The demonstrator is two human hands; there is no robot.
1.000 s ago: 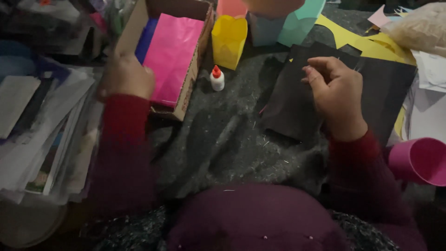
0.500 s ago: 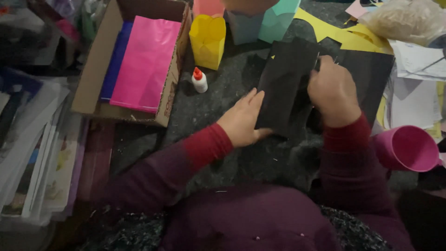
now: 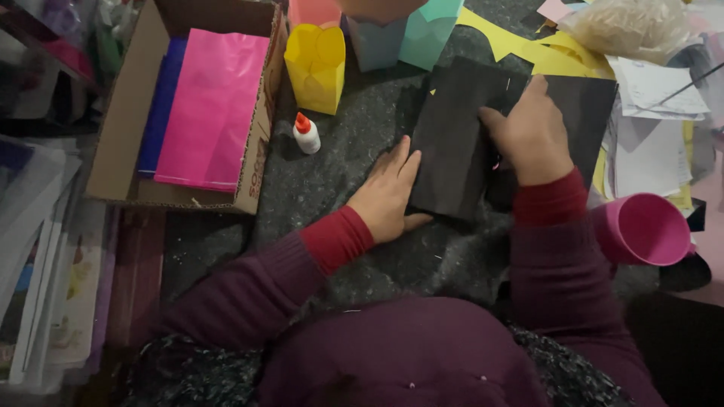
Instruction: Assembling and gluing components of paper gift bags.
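Note:
A folded black paper piece point(image 3: 456, 143) lies on the dark grey speckled surface point(image 3: 347, 151). My left hand point(image 3: 388, 192) rests flat against its left edge, fingers apart, thumb at the lower corner. My right hand point(image 3: 528, 132) presses down on the paper's right side with bent fingers, where it overlaps a larger black sheet point(image 3: 584, 113). Both sleeves are dark red. Whether my right hand pinches the paper is unclear.
A small white glue bottle with an orange cap point(image 3: 305, 134) stands left of the paper. Behind are a yellow paper bag point(image 3: 315, 66), a teal bag point(image 3: 426, 34), and a cardboard box point(image 3: 121, 151) holding pink and blue sheets. A pink cup point(image 3: 641, 230) sits right; paper stacks lie left.
My left hand came from the cardboard box across to the black paper's left edge. My right hand stayed on the paper, which now lies flatter and squarer.

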